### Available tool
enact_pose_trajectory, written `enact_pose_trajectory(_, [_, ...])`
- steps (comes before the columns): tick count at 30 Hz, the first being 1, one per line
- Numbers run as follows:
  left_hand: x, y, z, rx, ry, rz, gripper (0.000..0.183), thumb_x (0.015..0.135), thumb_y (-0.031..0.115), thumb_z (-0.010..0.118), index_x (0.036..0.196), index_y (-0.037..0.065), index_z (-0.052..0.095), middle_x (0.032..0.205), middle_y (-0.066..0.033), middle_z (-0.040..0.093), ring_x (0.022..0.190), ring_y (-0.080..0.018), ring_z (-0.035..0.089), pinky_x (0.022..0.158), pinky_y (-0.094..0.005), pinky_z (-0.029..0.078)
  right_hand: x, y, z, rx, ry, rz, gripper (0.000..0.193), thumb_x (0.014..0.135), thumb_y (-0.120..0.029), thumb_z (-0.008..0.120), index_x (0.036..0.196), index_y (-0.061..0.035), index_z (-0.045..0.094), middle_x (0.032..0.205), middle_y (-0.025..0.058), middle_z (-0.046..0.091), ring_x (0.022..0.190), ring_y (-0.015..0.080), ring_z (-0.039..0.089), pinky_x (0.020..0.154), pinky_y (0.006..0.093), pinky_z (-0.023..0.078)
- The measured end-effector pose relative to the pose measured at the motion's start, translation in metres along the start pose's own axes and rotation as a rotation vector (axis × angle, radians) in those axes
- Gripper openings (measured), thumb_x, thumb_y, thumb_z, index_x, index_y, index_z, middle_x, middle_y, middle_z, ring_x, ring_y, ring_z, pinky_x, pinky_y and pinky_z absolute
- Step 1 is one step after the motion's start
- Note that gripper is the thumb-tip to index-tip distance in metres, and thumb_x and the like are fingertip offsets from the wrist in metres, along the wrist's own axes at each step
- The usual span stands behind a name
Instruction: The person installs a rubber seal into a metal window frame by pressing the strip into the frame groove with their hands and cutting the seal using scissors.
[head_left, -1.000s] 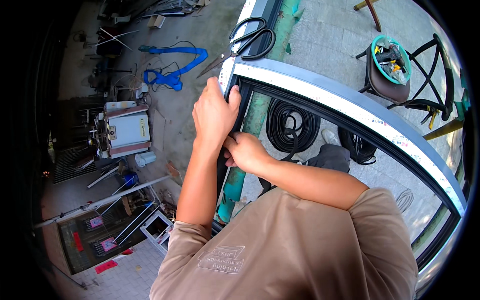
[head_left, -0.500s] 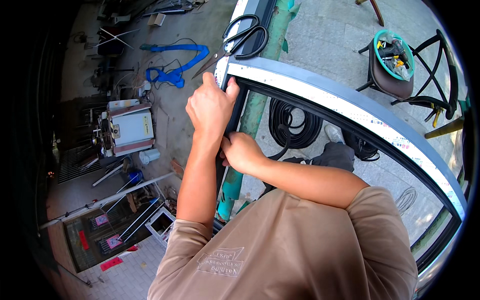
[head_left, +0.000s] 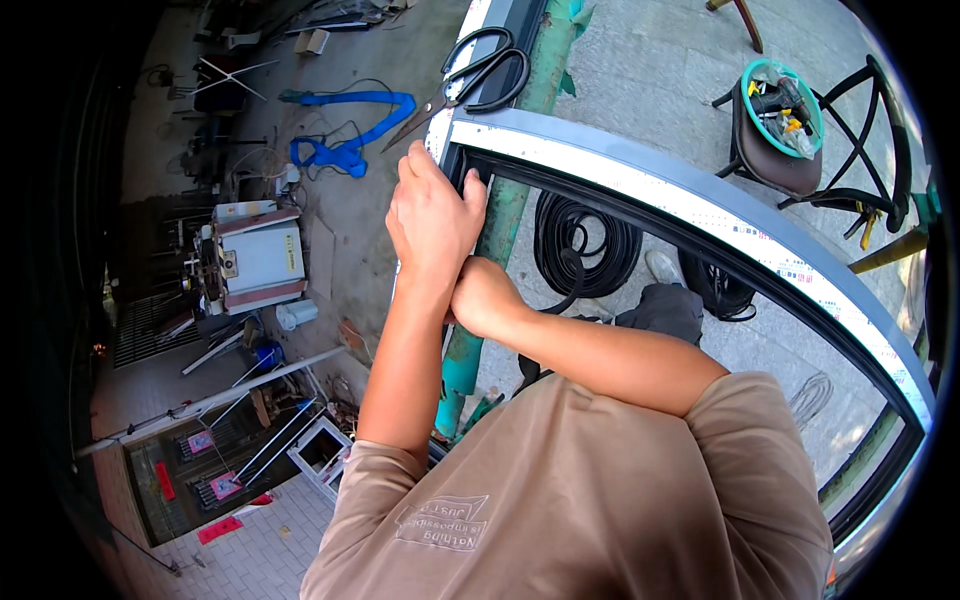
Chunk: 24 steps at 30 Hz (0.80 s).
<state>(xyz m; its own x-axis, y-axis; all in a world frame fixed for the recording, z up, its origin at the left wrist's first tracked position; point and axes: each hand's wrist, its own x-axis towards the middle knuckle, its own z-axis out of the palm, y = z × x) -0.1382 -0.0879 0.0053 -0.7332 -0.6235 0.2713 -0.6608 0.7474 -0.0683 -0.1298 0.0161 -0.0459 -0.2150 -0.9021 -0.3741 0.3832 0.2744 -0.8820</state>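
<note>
The metal window frame (head_left: 640, 180) lies flat around an open middle, grey along its outer side, with white, printed film on its face. From a corner just short of 12 o'clock, one long member sweeps to a second corner between 3 and 4 o'clock, bowed in this wide view. Another heads from the first corner toward 7 o'clock, largely covered. A black inner strip (head_left: 750, 275) lines the long member's opening side, unbroken where visible.

Tan short-sleeved shirt (head_left: 600, 480), pale outlined lettering (head_left: 440, 524), dark grey trousers (head_left: 664, 314), whitish shoe (head_left: 661, 266)
</note>
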Motion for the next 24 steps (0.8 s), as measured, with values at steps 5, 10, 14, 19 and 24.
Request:
enact_pose_trajectory(5, [0.011, 0.000, 0.008, 0.116, -0.010, 0.001, 0.056, 0.092, 0.038, 0.087, 0.118, -0.001, 0.056, 0.103, -0.0244, 0.076, 0.085, -0.0468, 0.081, 0.073, -0.0552, 0.067, 0.004, 0.009, 0.004, 0.024, -0.007, -0.025, 0.036, 0.105, -0.024, 0.059, 0.085, 0.0005, 0.078, 0.075, 0.0179, 0.080, 0.078, 0.0347, 0.082, 0.078, 0.0511, 0.063])
enact_pose_trajectory(10, [0.021, 0.001, 0.004, 0.158, -0.119, -0.044, 0.056, 0.096, 0.045, 0.083, 0.113, 0.000, 0.054, 0.099, -0.0272, 0.079, 0.084, -0.0504, 0.081, 0.073, -0.0584, 0.066, 0.004, 0.008, 0.007, 0.048, 0.047, 0.018, 0.033, 0.102, -0.022, 0.061, 0.084, -0.0001, 0.078, 0.072, 0.0166, 0.078, 0.078, 0.0360, 0.082, 0.079, 0.0525, 0.063])
enact_pose_trajectory(14, [0.020, 0.006, 0.001, 0.168, -0.144, -0.084, 0.056, 0.098, 0.047, 0.080, 0.114, 0.000, 0.054, 0.100, -0.0280, 0.080, 0.088, -0.0517, 0.081, 0.079, -0.0596, 0.065, 0.009, 0.013, 0.009, -0.098, 0.078, 0.008, 0.027, 0.100, -0.019, 0.064, 0.089, 0.0002, 0.080, 0.086, 0.0228, 0.081, 0.089, 0.0444, 0.081, 0.085, 0.0573, 0.063])
enact_pose_trajectory(19, [0.021, 0.008, 0.001, 0.167, -0.152, -0.115, 0.056, 0.097, 0.046, 0.082, 0.116, 0.001, 0.055, 0.101, -0.0279, 0.080, 0.093, -0.0508, 0.081, 0.083, -0.0579, 0.065, 0.013, 0.014, 0.010, -0.220, 0.156, -0.097, 0.025, 0.098, -0.018, 0.065, 0.095, 0.0006, 0.082, 0.105, 0.0299, 0.081, 0.103, 0.0533, 0.078, 0.090, 0.0629, 0.062])
enact_pose_trajectory(24, [0.012, 0.005, 0.006, 0.143, -0.079, -0.084, 0.055, 0.094, 0.041, 0.084, 0.119, 0.000, 0.056, 0.106, -0.0269, 0.079, 0.093, -0.0497, 0.080, 0.083, -0.0584, 0.065, 0.005, -0.003, -0.008, -0.113, -0.021, -0.021, 0.026, 0.100, -0.017, 0.065, 0.092, 0.0026, 0.081, 0.090, 0.0245, 0.082, 0.084, 0.0419, 0.083, 0.081, 0.0533, 0.065])
